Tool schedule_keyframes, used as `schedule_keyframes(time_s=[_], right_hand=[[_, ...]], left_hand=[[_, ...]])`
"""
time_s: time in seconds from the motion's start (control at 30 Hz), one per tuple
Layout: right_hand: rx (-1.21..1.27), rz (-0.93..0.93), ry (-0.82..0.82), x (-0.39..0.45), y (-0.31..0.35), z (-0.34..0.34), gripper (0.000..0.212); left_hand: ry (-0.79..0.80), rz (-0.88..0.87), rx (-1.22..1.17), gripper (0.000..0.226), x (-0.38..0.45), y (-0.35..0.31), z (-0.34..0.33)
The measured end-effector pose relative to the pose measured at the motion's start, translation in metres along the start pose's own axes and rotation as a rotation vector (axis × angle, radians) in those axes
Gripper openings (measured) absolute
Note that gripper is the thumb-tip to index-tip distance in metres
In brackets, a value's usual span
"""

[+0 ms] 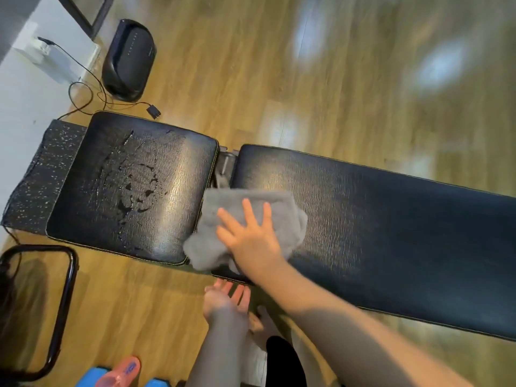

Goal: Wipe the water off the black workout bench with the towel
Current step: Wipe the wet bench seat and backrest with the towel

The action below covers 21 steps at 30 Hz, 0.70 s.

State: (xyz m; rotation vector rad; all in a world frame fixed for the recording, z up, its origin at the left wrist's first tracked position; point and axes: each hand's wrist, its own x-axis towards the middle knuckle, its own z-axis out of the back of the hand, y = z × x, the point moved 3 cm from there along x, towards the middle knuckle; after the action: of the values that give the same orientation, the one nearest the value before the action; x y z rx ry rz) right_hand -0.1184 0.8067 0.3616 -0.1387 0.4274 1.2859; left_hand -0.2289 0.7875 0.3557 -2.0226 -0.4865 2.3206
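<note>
The right hand [251, 236] presses flat, fingers spread, on the grey towel [245, 216], which bridges the gap in the black workout bench [391, 219]. The water [134, 188] lies leftward on the seat pad. The left hand [226, 300] hangs open below, empty.

counter [377, 219]: glossy black grained vinyl, wet left of right hand [251, 238] | towel [265, 219]: grey fluffy cloth | floor [279, 79]: glossy wood
</note>
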Motion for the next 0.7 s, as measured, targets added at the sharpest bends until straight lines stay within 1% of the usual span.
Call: schedule_keyframes(time_s=[0.03,0.1,0.17,0.23,0.27,0.3,0.33,0.4,0.47,0.53,0.6,0.63,0.7], right_hand=[[-0.004,0.042,-0.012,-0.022,0.000,-0.014,0.037],[-0.061,0.108,0.030,-0.071,-0.012,-0.041,0.044],[-0.116,0.126,0.019,-0.111,-0.040,-0.049,0.050],[-0.118,0.052,0.014,-0.130,-0.078,-0.047,0.058],[-0.082,-0.021,0.026,-0.130,-0.098,-0.043,0.068],[-0.043,-0.100,0.035,-0.126,-0.116,-0.039,0.074],[-0.017,-0.179,0.036,-0.116,-0.130,-0.031,0.074],[0.000,-0.307,-0.010,-0.084,-0.147,-0.012,0.059],[0.092,-0.442,-0.050,-0.039,-0.152,0.006,0.045],[0.189,-0.538,-0.075,0.008,-0.142,0.022,0.039],[0.230,-0.541,-0.064,0.043,-0.120,0.033,0.042],[0.213,-0.496,-0.062,0.054,-0.107,0.034,0.044],[0.127,-0.338,-0.055,0.056,-0.077,0.029,0.051]], left_hand=[[0.002,0.022,-0.022,0.038,0.003,0.000,0.000],[0.016,0.085,-0.052,0.035,0.004,0.001,0.001],[0.048,0.097,-0.078,0.048,0.004,0.001,0.003],[0.037,0.083,-0.080,0.059,0.001,-0.002,0.004],[0.039,0.076,-0.086,0.061,0.000,-0.003,0.004],[0.043,0.071,-0.093,0.062,-0.001,-0.003,0.003],[0.041,0.066,-0.098,0.063,-0.001,-0.004,0.003],[0.036,0.049,-0.103,0.063,-0.001,-0.002,0.003],[0.038,0.023,-0.102,0.062,0.000,0.003,0.002],[0.017,-0.003,-0.093,0.062,0.000,0.007,-0.001],[-0.003,-0.014,-0.087,0.061,-0.002,0.009,-0.002],[-0.009,-0.013,-0.084,0.061,-0.001,0.009,-0.001],[-0.004,-0.007,-0.079,0.062,0.002,0.007,0.001]])
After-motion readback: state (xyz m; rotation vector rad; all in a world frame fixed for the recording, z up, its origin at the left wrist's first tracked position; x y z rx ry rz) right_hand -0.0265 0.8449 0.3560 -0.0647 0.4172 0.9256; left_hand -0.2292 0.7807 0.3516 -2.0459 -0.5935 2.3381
